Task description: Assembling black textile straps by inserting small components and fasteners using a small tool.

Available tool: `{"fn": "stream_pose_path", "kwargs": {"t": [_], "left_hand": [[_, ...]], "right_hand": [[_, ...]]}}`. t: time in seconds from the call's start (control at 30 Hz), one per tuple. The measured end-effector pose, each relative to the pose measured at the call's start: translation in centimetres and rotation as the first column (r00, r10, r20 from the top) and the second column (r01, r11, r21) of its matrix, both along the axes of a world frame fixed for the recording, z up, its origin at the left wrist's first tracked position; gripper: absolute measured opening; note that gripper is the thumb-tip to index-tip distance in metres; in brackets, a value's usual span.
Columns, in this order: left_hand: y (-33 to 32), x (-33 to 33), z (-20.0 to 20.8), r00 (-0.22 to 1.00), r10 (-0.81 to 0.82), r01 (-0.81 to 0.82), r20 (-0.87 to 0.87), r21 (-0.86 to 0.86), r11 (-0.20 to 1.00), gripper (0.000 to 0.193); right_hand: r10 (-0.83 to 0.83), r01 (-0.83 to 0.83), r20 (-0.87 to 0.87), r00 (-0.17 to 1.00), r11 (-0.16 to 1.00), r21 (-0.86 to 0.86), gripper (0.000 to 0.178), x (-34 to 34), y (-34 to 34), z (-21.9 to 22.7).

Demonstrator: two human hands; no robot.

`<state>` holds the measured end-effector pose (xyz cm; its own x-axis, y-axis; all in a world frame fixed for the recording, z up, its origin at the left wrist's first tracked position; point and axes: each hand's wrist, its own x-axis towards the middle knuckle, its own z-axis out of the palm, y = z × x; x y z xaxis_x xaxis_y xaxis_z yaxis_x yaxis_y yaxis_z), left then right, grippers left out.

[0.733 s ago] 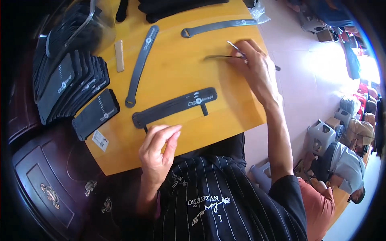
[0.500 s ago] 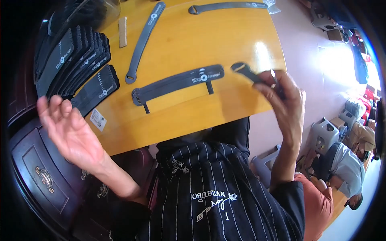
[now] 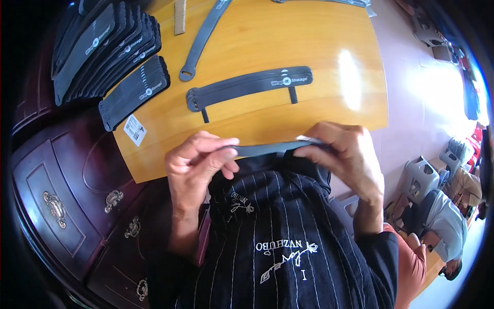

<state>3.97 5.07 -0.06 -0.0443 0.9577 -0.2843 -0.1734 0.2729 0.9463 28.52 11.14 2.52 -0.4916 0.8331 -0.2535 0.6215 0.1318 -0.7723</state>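
A dark grey storage strap (image 3: 262, 149) stretches between my hands, just off the table's near edge. My left hand (image 3: 198, 162) pinches one end between thumb and fingers. The other end is in my right hand (image 3: 347, 157), with something small and pale at its fingertips that I cannot make out. Beyond my hands a small stack of grey straps (image 3: 247, 87) with white print lies on the table. Two short black bands, one at its left (image 3: 205, 115) and one at its right (image 3: 293, 95), stick out from under it.
Fanned piles of straps (image 3: 118, 49) and a smaller bundle (image 3: 135, 90) cover the left edge of the yellow table (image 3: 288, 46). A loose strap (image 3: 206, 38), a thin wooden strip (image 3: 179, 18) and a white label (image 3: 135, 130) lie there too. Dark wooden drawers (image 3: 56, 185) stand left.
My left hand came from the left piles to the strap and took its end. My right hand drew the strap down and toward me. The view shifted slightly.
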Motion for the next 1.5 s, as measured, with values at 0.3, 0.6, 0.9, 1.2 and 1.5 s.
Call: {"fn": "stream_pose_path", "kwargs": {"t": [0.3,0.6,0.9,1.2,1.5], "left_hand": [[-1.7,-3.1,-3.7,0.875,0.211,-0.122,0.436,-0.224,0.967,0.021],[0.2,-2.6,-4.3,0.958,0.208,-0.195,-0.195,0.084,0.977,0.016],[1.4,-2.2,-4.2,0.879,0.316,-0.33,-0.357,0.022,0.944,0.011],[2.5,-2.3,-4.8,0.809,0.32,-0.301,-0.493,0.12,0.946,0.013],[2.7,-2.2,-5.2,0.766,0.321,-0.294,-0.557,0.142,0.945,0.013]], "right_hand": [[-0.175,0.155,-0.075,0.982,0.963,-0.222,0.018,2.1,1.2,-1.4],[-0.359,0.348,0.029,0.933,0.877,-0.33,0.02,2.2,2.5,-3.1],[-0.416,0.385,-0.045,0.908,0.872,-0.302,0.02,1.3,3.1,-3.8],[-0.44,0.425,-0.009,0.898,0.872,-0.242,0.022,1.4,3.9,-5.0],[-0.484,0.468,-0.035,0.874,0.859,-0.208,0.022,1.5,4.1,-5.6]]}}
